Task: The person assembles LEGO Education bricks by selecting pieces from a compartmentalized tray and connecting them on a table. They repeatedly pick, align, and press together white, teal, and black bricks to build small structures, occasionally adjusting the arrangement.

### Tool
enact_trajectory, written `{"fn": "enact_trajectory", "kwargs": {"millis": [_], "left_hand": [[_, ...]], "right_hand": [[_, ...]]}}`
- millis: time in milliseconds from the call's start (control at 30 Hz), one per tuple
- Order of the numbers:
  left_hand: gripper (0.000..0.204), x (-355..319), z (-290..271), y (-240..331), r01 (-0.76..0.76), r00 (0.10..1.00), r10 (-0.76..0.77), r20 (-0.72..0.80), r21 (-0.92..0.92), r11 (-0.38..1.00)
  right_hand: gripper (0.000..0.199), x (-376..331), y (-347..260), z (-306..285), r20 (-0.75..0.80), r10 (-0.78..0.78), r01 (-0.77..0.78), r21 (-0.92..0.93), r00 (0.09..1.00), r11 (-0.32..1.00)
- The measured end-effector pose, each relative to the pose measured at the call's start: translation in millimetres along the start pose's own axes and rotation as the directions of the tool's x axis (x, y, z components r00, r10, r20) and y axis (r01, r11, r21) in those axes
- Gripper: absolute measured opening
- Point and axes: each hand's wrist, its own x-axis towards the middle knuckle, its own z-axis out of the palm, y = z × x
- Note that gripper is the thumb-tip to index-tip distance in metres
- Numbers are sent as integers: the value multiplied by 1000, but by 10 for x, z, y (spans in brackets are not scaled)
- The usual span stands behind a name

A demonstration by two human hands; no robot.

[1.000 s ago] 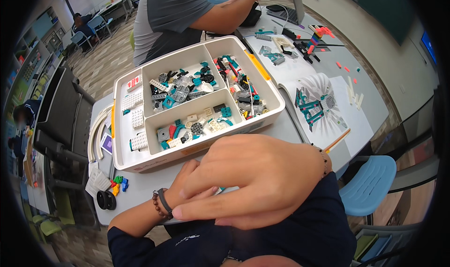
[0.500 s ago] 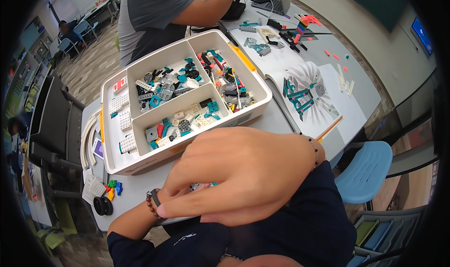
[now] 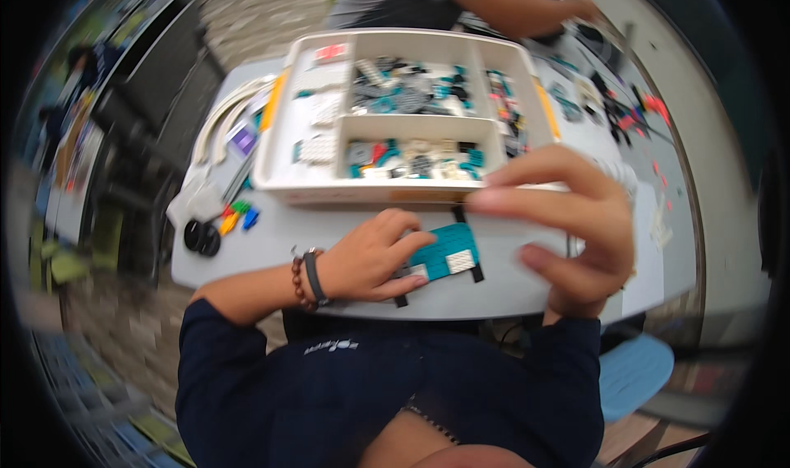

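A flat teal brick build [image 3: 443, 249] lies on the table in front of me, with a white studded brick on it and black pieces sticking out at its corners. My left hand [image 3: 366, 258] grips its left end, the thumb at the near side and the fingers at the far side. Raised over the table to the right of the build, my right hand [image 3: 580, 221] has its thumb and fingers apart and nothing between them; it is slightly blurred.
Beyond the build stands a white sorting tray [image 3: 395, 190] with loose bricks in its compartments. At the left are black wheels [image 3: 202, 238], small coloured bricks [image 3: 239, 215] and curved white pieces [image 3: 216, 135]. A person's arm [image 3: 527, 11] reaches over the far right, near more parts.
My right hand has moved from in front of my face to the right, uncovering the teal build and my left hand. The whole view has turned, so the tray sits straighter.
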Motion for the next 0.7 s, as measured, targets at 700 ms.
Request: {"fn": "enact_trajectory", "kwargs": {"millis": [700], "left_hand": [[33, 178, -1312, -931, 310, 854, -430, 293, 377, 873]], "right_hand": [[49, -344, -75, -478, -87, -84, 61, -241, 993, 969]]}}
